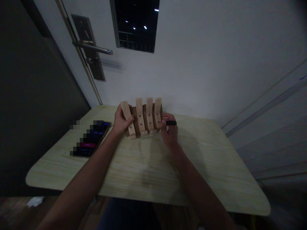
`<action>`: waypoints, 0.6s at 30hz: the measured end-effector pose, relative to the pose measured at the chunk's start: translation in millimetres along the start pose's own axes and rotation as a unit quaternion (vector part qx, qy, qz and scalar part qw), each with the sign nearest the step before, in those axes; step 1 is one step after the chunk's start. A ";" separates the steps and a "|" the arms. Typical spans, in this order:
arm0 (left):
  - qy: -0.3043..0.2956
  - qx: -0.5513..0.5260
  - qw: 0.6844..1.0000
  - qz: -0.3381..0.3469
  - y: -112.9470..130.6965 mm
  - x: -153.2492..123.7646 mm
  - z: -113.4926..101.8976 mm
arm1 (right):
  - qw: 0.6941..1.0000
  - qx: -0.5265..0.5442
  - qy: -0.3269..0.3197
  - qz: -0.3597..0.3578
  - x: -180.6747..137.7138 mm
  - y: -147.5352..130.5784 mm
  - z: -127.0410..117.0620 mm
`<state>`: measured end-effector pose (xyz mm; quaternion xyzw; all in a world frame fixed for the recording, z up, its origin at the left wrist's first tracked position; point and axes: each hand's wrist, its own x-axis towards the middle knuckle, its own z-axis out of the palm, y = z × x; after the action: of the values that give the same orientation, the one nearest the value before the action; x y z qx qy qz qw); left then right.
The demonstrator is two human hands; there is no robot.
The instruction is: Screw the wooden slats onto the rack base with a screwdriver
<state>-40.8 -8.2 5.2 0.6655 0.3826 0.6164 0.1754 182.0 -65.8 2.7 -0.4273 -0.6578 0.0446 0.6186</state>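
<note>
A wooden hook rack (145,118) stands tilted up above the table, with several pale wooden pegs screwed to a darker brown backboard. The leftmost peg slants a little more than the others. My left hand (121,120) is closed around the rack's left end, its thumb across the front and its other fingers partly hidden behind. In my right hand (170,132), at the right end, is a small screwdriver (171,122) with a black handle. It points left at the lower screw of the rightmost peg; whether its tip touches the screw I cannot tell.
The rack is over a light wood-patterned table (148,166) with rounded corners. A lit phone (92,142) lies left of my left forearm. Behind the table rises a white door (192,64) with a metal handle (93,47) and a dark window (136,25).
</note>
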 end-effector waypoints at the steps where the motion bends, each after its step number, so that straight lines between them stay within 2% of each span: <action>1: -0.001 -0.001 1.000 -0.003 0.8 0.0 0.0 | 1.000 -0.004 0.019 -0.005 0.8 -1.5 -1.0; 3: -0.001 -0.003 1.000 -0.008 1.9 -0.1 0.0 | 0.999 0.005 0.035 0.009 2.1 -4.2 -3.5; 8: 0.000 -0.003 1.000 -0.008 1.3 -0.2 -0.3 | 0.998 0.014 0.014 0.052 4.4 -7.4 -8.4; 13: 0.008 -0.010 1.000 -0.005 -1.4 -0.1 1.0 | 0.995 0.032 0.045 0.083 6.9 -7.0 -9.3; 15: 0.011 -0.008 1.000 -0.009 -2.0 0.0 1.3 | 0.995 0.030 0.040 0.084 7.3 -6.2 -10.0; 18: 0.010 -0.006 1.000 -0.017 -2.0 -0.1 1.4 | 0.998 -0.002 0.035 0.047 7.2 -5.4 -11.9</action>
<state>-40.0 -6.6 3.5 0.6517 0.3918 0.6223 0.1860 190.3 -70.4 14.2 -0.4603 -0.6148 0.0578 0.6378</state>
